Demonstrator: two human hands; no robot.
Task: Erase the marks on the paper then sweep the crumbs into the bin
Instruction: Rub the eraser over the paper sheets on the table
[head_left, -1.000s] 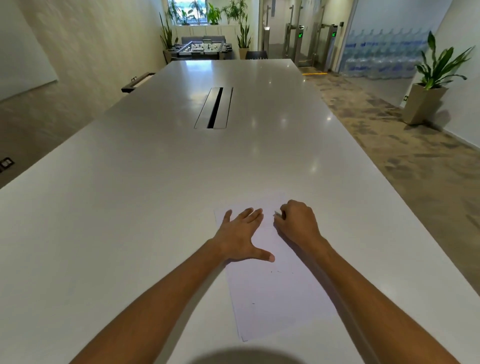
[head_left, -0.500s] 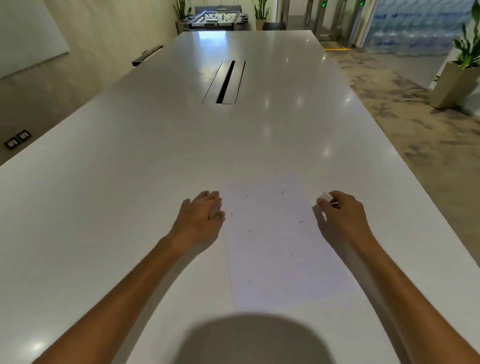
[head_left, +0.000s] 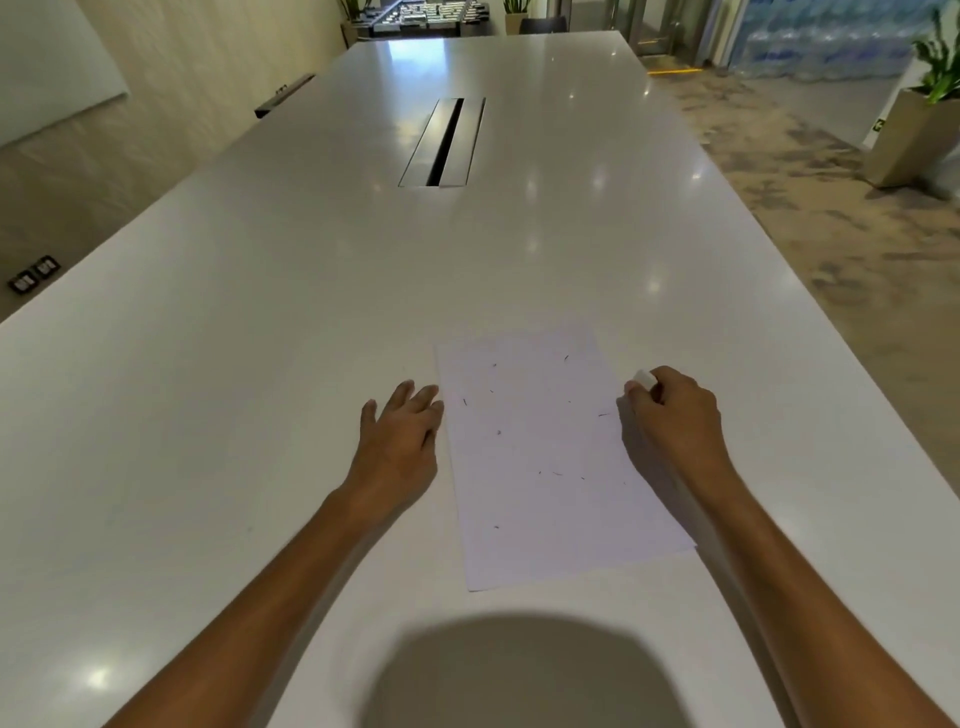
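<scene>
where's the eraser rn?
Head view: the small white eraser is pinched in the right hand, at the right edge of the white paper sheet.

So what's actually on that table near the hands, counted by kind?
Paper: 1
Eraser: 1, held in the right hand
Hands: 2, the left hand resting open beside the paper
Dark crumbs on the paper: several, too small to count
Total: 4, crumbs aside

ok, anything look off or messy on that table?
Only the paper: dark eraser crumbs are scattered over it, and it lies slightly askew to the table edge. The right hand holds the eraser by the sheet's right edge. No bin in view.
</scene>
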